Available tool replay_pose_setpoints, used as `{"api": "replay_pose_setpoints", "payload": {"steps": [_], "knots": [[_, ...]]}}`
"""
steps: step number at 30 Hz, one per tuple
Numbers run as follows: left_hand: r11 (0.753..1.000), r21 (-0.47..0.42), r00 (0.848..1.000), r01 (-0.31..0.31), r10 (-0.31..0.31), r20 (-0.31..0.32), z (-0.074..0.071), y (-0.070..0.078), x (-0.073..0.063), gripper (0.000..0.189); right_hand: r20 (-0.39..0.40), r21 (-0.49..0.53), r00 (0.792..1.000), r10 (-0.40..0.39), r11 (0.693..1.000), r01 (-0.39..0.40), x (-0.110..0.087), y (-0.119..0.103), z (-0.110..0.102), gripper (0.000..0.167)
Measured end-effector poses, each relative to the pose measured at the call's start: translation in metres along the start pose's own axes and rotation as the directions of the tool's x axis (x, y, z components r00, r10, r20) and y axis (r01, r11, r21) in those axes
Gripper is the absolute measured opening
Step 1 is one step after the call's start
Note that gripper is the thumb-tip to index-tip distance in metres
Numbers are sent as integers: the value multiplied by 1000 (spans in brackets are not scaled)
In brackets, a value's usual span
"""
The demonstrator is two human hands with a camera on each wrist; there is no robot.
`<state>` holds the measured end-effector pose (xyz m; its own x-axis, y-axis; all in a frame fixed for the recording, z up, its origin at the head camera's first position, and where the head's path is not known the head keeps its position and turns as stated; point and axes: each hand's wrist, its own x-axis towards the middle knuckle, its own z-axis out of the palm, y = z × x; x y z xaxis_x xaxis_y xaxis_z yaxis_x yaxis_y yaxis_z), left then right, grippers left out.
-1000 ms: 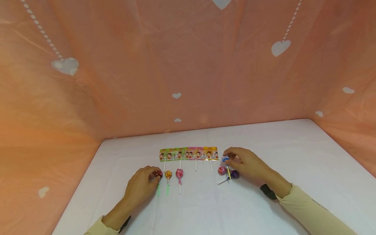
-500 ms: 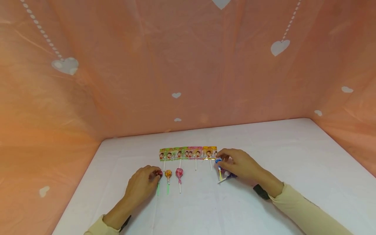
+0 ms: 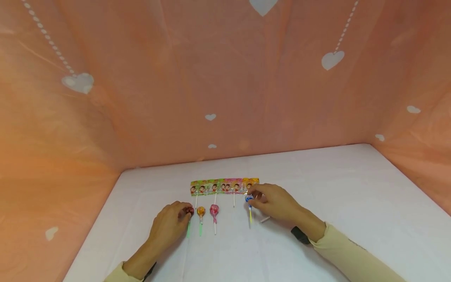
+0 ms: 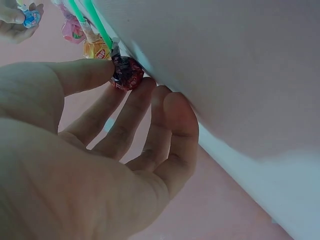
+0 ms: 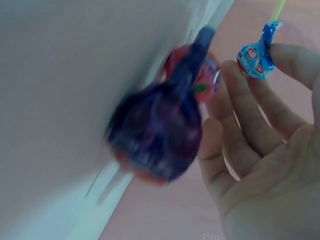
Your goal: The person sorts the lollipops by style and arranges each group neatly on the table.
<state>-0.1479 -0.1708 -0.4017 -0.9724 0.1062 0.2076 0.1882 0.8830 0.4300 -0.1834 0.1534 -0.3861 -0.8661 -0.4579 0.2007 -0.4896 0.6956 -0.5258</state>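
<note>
My left hand (image 3: 168,224) pinches a dark red lollipop (image 4: 128,74) with a green stick between thumb and fingers at the tabletop. To its right lie an orange lollipop (image 3: 201,212) and a pink lollipop (image 3: 214,210), sticks pointing toward me. My right hand (image 3: 278,203) pinches the head of a blue lollipop (image 5: 255,60), its yellow stick (image 3: 250,215) hanging down, in front of the wrapped row. In the right wrist view, a purple lollipop (image 5: 155,130) and a pinkish-red lollipop (image 5: 210,75) are beside that hand. The head view hides their heads behind it; a white stick (image 3: 265,219) pokes out.
Behind the loose lollipops runs a row of flat wrapped lollipops (image 3: 215,187) in green, pink and yellow packets. Everything lies on a white table (image 3: 317,168). A peach curtain (image 3: 225,78) with white hearts rises along the back and sides.
My right hand has moved left, carrying the blue lollipop away from above the purple and pinkish-red ones to near the yellow packet. My left hand has stayed on the dark red lollipop.
</note>
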Motion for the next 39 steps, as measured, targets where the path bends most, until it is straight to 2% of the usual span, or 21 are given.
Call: {"api": "replay_pose_setpoints", "payload": {"steps": [13,33,39], "knots": [[1000,-7,1000,-5,5,2,-1,0,1,17,2,-3,999,-36,999,36,8,-15,13,21],[1000,-11,1000,16,-16,16,0,-1,-1,20,32,-105,999,-43,993,46,23,-32,28,21],[1000,-11,1000,13,-13,17,-1,-1,0,20,55,-153,995,-82,984,89,29,-34,31,21]]}}
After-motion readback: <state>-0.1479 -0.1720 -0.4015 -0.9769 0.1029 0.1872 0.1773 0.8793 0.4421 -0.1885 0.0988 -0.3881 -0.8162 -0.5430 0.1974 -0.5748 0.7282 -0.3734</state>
